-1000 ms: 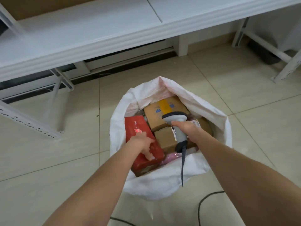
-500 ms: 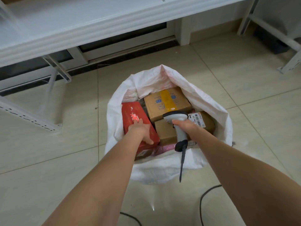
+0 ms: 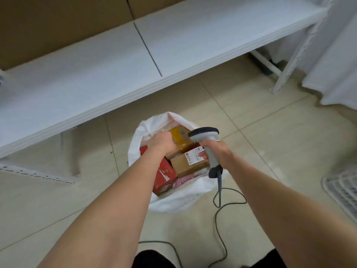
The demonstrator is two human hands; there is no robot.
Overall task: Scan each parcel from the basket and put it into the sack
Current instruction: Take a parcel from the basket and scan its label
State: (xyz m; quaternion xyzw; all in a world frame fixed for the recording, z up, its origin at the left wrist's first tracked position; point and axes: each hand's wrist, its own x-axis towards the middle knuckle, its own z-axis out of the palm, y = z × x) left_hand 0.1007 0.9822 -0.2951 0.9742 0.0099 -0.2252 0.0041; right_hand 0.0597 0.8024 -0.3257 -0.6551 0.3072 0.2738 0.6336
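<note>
A white woven sack [image 3: 135,140] stands open on the tiled floor. Inside lie a red box [image 3: 166,175], a brown box with yellow tape [image 3: 181,138], a brown box with a white label [image 3: 185,167] and a pink parcel [image 3: 183,180]. My left hand [image 3: 163,144] hovers over the sack's mouth, back up, its fingers loosely curled above the yellow-taped box and holding nothing that I can see. My right hand [image 3: 218,153] grips the handle of a grey barcode scanner [image 3: 204,134] over the sack's right rim, just above the labelled box.
The scanner's cable [image 3: 220,219] loops across the floor toward my feet. A low white shelf [image 3: 135,64] runs behind the sack, with a perforated upright [image 3: 289,64] at the right. Part of a white wire basket [image 3: 343,192] shows at the right edge.
My left hand has let go of the red box and risen toward the sack's far side. The scanner has lifted and moved right. My view has pulled up and back.
</note>
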